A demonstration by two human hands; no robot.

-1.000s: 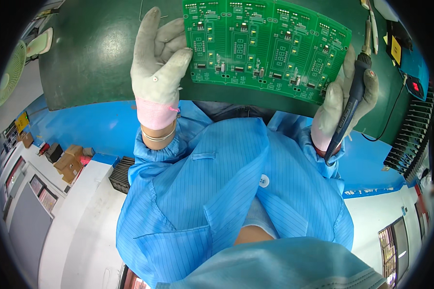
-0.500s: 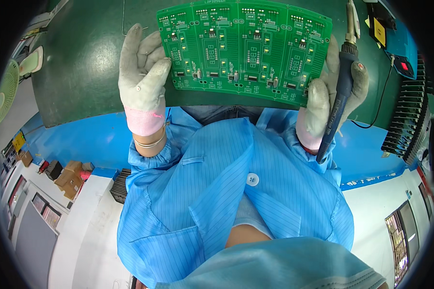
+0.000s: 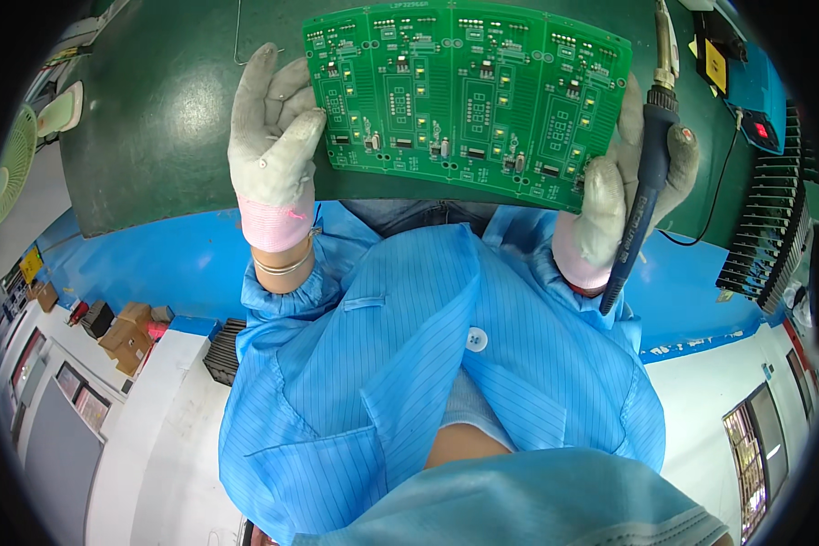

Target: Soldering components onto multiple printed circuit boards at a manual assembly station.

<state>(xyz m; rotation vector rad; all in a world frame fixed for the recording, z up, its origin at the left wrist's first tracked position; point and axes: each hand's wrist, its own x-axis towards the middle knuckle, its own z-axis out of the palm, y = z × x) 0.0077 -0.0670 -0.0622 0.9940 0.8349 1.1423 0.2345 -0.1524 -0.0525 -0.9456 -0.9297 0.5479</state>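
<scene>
Between my two gloved hands I hold up a green circuit board panel (image 3: pixel 464 100), with small parts and pin joints across its face. My left hand (image 3: pixel 278 136) grips the panel's left edge, thumb in front and some fingers behind. On the right edge, my right hand (image 3: pixel 610 200) pinches the lower corner with the thumb. A dark blue soldering iron (image 3: pixel 646 182) also rests in that hand, its metal end pointing up and away, its handle end down near my cuff. Part of the right fingers is hidden behind the board and iron.
Beneath lies a green work mat (image 3: pixel 155 136) with a thin bent wire (image 3: pixel 237 41) at the back. On the right are a blue soldering station (image 3: pixel 755 91) with a cable and a black slotted rack (image 3: pixel 769 209). A green fan (image 3: pixel 11 173) stands at the far left.
The panel and both hands have shifted very slightly to the right in view. The grips on the board and the soldering iron look the same.
</scene>
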